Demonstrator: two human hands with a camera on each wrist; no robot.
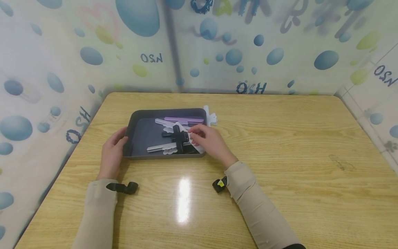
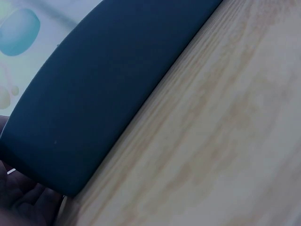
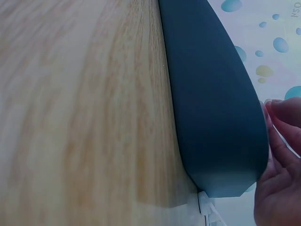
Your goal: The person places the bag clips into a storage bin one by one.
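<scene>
A dark grey rectangular tray sits on the table. My left hand grips its left end, thumb at the rim and fingers along the outer wall. Over the tray's right end, my right hand pinches a white clip, partly hidden by the fingers. Beside those fingertips lies a black bag clip on top of the pile. White clips and a purple clip lie around it in the tray. Both wrist views mostly show the tray's outer wall.
Another white clip lies just outside the tray's right end, by the far corner. The wooden table extends widely to the right. A printed wall rises along its far edge, with another at the left.
</scene>
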